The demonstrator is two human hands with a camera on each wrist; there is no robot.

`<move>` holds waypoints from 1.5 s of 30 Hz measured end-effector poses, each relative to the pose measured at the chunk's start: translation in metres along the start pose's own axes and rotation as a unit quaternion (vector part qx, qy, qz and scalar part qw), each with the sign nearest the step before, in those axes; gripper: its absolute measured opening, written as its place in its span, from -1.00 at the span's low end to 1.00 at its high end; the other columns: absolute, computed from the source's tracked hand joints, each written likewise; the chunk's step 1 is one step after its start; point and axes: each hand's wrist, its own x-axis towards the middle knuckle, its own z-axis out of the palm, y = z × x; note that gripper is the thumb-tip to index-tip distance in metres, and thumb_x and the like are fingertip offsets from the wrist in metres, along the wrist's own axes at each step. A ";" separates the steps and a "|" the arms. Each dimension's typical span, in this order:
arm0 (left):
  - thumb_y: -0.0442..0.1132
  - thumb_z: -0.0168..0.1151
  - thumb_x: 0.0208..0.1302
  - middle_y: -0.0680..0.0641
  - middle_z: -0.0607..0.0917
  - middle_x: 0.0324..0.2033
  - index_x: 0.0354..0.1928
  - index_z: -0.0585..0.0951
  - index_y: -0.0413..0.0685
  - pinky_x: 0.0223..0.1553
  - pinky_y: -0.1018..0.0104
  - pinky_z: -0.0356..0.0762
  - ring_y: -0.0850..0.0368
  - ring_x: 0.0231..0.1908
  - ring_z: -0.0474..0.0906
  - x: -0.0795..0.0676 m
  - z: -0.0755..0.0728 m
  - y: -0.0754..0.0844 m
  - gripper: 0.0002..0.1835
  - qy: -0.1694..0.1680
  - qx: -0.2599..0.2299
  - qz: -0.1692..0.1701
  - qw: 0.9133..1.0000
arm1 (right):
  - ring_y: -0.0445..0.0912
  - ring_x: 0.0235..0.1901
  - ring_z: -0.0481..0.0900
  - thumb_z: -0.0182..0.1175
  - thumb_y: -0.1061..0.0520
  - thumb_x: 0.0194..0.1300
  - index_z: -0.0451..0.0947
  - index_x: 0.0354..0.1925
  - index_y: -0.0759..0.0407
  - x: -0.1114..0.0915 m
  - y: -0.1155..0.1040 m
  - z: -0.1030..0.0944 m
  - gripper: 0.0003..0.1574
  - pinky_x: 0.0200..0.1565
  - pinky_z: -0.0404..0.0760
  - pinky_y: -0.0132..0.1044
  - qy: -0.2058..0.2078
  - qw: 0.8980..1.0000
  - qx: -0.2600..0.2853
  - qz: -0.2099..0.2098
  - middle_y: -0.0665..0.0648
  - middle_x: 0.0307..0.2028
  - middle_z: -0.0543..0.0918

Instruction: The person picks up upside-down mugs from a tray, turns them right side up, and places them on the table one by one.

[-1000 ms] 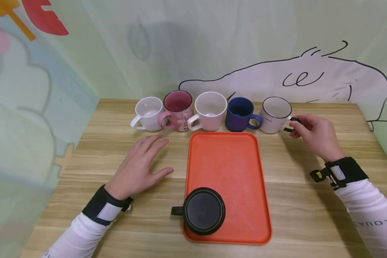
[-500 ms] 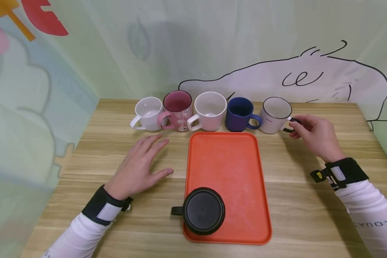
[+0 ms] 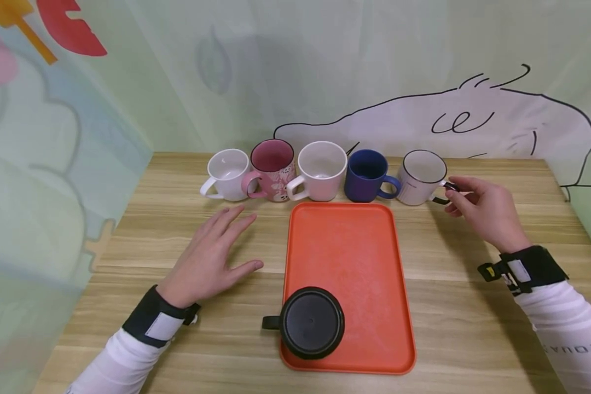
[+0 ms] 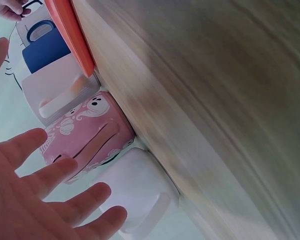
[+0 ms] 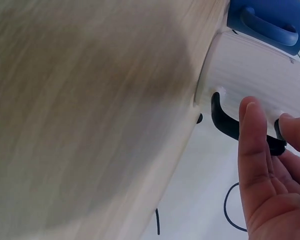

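Note:
A white mug with a dark rim and black handle stands at the right end of a mug row. My right hand pinches its handle between thumb and fingers; in the right wrist view a finger lies across the black handle. My left hand hovers left of the orange tray with fingers spread, holding nothing. Closest to it are a small white mug and a pink patterned mug. An upside-down black mug rests on the tray's near left part, handle past the edge.
A larger white mug and a blue mug fill the row's middle, just behind the tray. A printed backdrop rises behind the wooden table.
The view has shifted slightly. My right hand sits a touch farther from the mug body, showing more of the handle. The mugs, tray and left hand have stayed in place.

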 end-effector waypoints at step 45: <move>0.37 0.49 -0.14 0.09 0.40 0.35 0.47 0.33 0.18 0.27 0.12 0.37 0.16 0.31 0.33 -0.031 -0.007 0.051 0.08 -0.076 -0.161 0.068 0.982 | -0.16 -0.04 0.55 0.53 0.21 -0.04 0.52 0.27 0.10 -0.084 -0.052 0.001 -0.15 -0.18 0.50 -0.61 -0.004 0.969 -0.067 -0.237 0.03 0.07 0.61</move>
